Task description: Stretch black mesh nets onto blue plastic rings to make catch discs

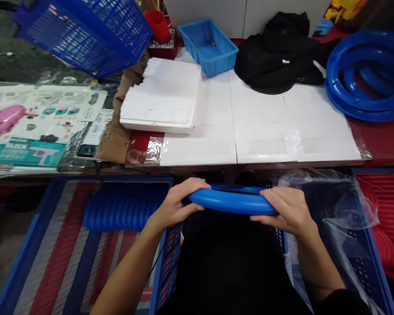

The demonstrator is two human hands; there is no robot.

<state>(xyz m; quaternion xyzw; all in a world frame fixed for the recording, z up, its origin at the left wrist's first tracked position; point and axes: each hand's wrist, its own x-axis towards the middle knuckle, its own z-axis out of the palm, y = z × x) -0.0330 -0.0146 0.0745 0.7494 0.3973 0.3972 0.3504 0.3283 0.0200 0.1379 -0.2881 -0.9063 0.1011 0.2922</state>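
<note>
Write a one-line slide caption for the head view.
Both hands, left hand and right hand, grip a blue plastic ring at its ends, below the edge of a white-covered table.

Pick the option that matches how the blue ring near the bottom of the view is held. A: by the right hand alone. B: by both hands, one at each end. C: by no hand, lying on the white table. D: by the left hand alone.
B: the left hand grips one end of the blue ring and the right hand grips the other, below the edge of the white table.
</note>
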